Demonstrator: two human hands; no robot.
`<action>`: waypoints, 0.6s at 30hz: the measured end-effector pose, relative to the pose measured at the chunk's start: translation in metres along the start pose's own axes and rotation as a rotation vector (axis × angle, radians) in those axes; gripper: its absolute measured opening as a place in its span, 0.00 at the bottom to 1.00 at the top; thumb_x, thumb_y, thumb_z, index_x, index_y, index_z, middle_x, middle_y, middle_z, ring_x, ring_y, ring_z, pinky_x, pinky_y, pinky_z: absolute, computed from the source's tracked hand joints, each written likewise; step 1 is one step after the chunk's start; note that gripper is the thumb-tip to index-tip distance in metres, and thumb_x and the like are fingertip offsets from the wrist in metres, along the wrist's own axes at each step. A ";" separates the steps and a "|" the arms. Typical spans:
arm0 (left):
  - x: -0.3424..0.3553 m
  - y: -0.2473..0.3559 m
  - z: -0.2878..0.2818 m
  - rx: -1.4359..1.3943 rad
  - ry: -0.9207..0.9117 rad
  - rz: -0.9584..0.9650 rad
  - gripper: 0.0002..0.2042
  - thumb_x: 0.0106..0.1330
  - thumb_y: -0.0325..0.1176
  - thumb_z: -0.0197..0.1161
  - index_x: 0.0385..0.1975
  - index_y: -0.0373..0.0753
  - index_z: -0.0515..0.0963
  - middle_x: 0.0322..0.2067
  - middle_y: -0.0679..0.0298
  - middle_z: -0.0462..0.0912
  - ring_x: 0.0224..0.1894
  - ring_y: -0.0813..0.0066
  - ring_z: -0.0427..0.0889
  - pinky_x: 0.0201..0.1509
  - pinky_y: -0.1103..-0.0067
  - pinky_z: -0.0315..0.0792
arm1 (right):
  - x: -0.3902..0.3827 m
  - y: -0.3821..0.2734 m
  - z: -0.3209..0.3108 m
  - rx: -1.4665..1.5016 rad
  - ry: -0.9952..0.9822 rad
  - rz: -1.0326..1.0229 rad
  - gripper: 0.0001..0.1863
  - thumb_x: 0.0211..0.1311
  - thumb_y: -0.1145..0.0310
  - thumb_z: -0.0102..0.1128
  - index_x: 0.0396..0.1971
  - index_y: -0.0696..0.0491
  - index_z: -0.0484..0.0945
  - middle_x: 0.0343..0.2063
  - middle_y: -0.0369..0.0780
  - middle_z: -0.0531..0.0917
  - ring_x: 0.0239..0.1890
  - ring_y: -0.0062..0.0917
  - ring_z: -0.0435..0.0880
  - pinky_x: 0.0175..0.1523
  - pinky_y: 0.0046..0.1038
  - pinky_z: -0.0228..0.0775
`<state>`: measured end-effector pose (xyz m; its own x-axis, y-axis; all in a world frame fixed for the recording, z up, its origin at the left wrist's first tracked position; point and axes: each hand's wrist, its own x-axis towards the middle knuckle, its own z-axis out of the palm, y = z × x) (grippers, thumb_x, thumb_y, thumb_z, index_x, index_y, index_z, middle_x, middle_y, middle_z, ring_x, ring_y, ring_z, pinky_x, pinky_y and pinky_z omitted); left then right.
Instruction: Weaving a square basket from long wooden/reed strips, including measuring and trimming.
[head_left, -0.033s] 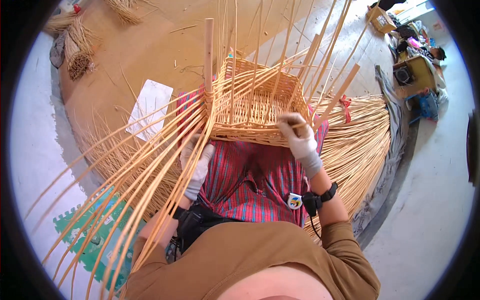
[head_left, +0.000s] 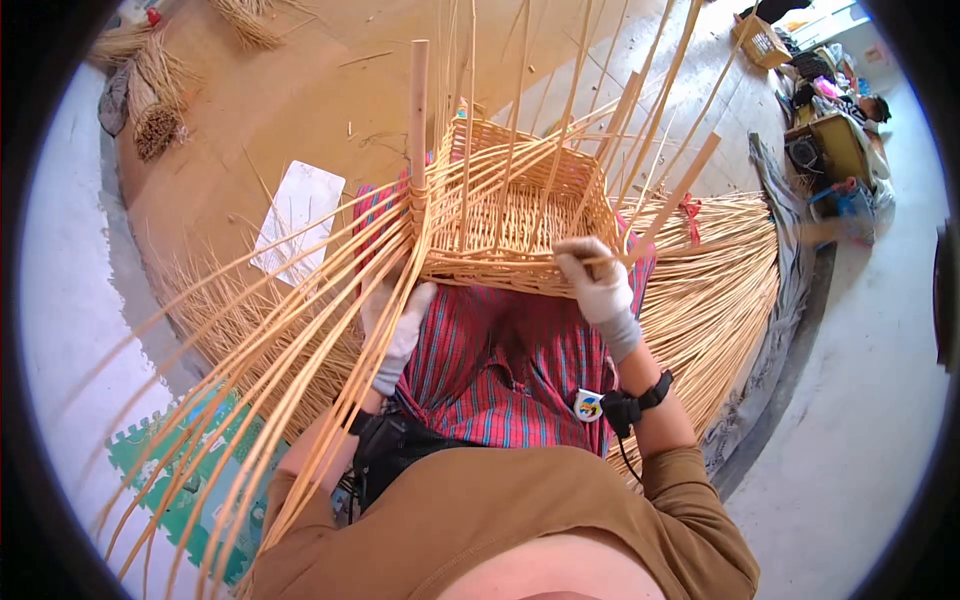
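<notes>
A square wicker basket sits tilted on red striped cloth over my lap, with upright canes and thicker wooden rods rising from its sides. Long loose canes fan from its left corner toward the lower left. My left hand, in a white glove, is behind these canes below that corner, fingers curled and partly hidden; what they hold is unclear. My right hand, also gloved, has its fingers closed over the front right rim of the basket, near a slanting rod.
Cane bundles lie at the back left and to the right. A white sheet and green foam mat are at left. At the back right are a crate, a cluttered bench and another person.
The basket and rods have shifted very slightly downward in view, and both my hands have moved a little down with them. The grip of my right hand looks the same.
</notes>
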<state>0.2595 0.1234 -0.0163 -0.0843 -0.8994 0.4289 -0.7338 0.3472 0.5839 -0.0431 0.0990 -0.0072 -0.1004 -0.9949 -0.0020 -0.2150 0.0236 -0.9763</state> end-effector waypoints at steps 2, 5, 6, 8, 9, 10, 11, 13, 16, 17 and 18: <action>0.017 -0.011 0.012 0.224 -0.011 0.191 0.22 0.69 0.31 0.70 0.62 0.37 0.77 0.53 0.52 0.84 0.55 0.58 0.83 0.63 0.65 0.76 | -0.002 0.010 0.002 -0.036 0.024 -0.030 0.08 0.65 0.80 0.67 0.43 0.56 0.86 0.39 0.38 0.87 0.42 0.21 0.86 0.49 0.24 0.78; 0.034 -0.022 0.030 -0.662 -0.247 -0.393 0.25 0.67 0.38 0.73 0.62 0.36 0.78 0.54 0.53 0.85 0.55 0.57 0.83 0.63 0.65 0.76 | -0.001 0.033 0.012 -0.056 0.155 -0.094 0.09 0.63 0.80 0.68 0.42 0.56 0.86 0.38 0.38 0.88 0.42 0.23 0.87 0.50 0.26 0.79; 0.037 -0.023 0.035 -0.758 -0.286 -0.521 0.27 0.66 0.41 0.74 0.62 0.36 0.78 0.54 0.53 0.85 0.56 0.56 0.82 0.64 0.64 0.75 | -0.001 0.039 0.016 -0.111 0.195 -0.105 0.09 0.63 0.80 0.69 0.42 0.56 0.86 0.38 0.39 0.88 0.42 0.24 0.87 0.50 0.26 0.79; 0.038 -0.024 0.039 -0.599 -0.303 -0.451 0.34 0.61 0.50 0.77 0.62 0.34 0.77 0.57 0.51 0.83 0.61 0.54 0.80 0.69 0.63 0.71 | 0.002 0.043 0.022 -0.151 0.239 -0.265 0.09 0.62 0.81 0.69 0.42 0.56 0.86 0.38 0.40 0.88 0.42 0.26 0.87 0.51 0.27 0.79; 0.036 -0.024 0.041 -0.575 -0.249 -0.412 0.36 0.61 0.53 0.77 0.62 0.34 0.77 0.58 0.52 0.83 0.61 0.54 0.80 0.68 0.63 0.71 | 0.000 0.039 0.025 -0.170 0.265 -0.236 0.09 0.60 0.80 0.71 0.41 0.56 0.87 0.38 0.41 0.89 0.43 0.28 0.88 0.51 0.28 0.79; 0.035 -0.024 0.042 -0.536 -0.280 -0.464 0.36 0.61 0.53 0.77 0.62 0.34 0.77 0.58 0.52 0.83 0.61 0.53 0.80 0.68 0.63 0.71 | -0.006 0.029 0.027 -0.197 0.231 -0.207 0.10 0.61 0.81 0.70 0.42 0.56 0.86 0.38 0.40 0.89 0.42 0.26 0.87 0.50 0.26 0.79; 0.034 -0.024 0.044 -0.501 -0.295 -0.498 0.36 0.61 0.53 0.77 0.62 0.34 0.77 0.58 0.52 0.83 0.61 0.52 0.80 0.68 0.62 0.71 | -0.011 0.016 0.029 -0.197 0.209 -0.219 0.10 0.62 0.81 0.69 0.43 0.56 0.86 0.38 0.40 0.88 0.41 0.24 0.87 0.50 0.25 0.79; 0.033 -0.024 0.046 -0.444 -0.270 -0.534 0.37 0.60 0.56 0.77 0.62 0.35 0.77 0.58 0.51 0.83 0.60 0.51 0.80 0.67 0.62 0.71 | -0.020 -0.019 0.033 -0.329 0.243 -0.287 0.12 0.59 0.83 0.70 0.42 0.56 0.86 0.36 0.40 0.88 0.39 0.24 0.87 0.48 0.25 0.80; 0.029 -0.022 0.050 -0.472 -0.216 -0.556 0.33 0.62 0.52 0.76 0.61 0.36 0.78 0.56 0.54 0.85 0.58 0.54 0.82 0.66 0.62 0.72 | -0.043 -0.076 0.046 -0.258 -0.142 -0.570 0.12 0.56 0.84 0.70 0.38 0.55 0.88 0.35 0.42 0.89 0.38 0.25 0.89 0.44 0.26 0.82; 0.029 -0.020 0.053 -0.583 -0.172 -0.571 0.32 0.62 0.51 0.76 0.60 0.35 0.79 0.55 0.55 0.86 0.56 0.54 0.83 0.66 0.62 0.72 | -0.030 -0.086 0.049 -0.220 -0.063 -0.386 0.12 0.58 0.83 0.68 0.41 0.55 0.88 0.36 0.42 0.89 0.39 0.27 0.89 0.46 0.27 0.82; 0.029 -0.019 0.054 -0.616 -0.180 -0.604 0.32 0.62 0.50 0.76 0.60 0.35 0.79 0.55 0.54 0.86 0.56 0.54 0.83 0.66 0.62 0.72 | -0.009 -0.092 0.055 -0.132 -0.003 -0.373 0.12 0.61 0.82 0.66 0.43 0.55 0.88 0.37 0.43 0.90 0.41 0.29 0.90 0.47 0.27 0.82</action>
<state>0.2344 0.0762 -0.0524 0.0581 -0.9857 -0.1581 -0.1979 -0.1666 0.9660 0.0313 0.1006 0.0707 0.0105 -0.9379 0.3468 -0.3590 -0.3272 -0.8741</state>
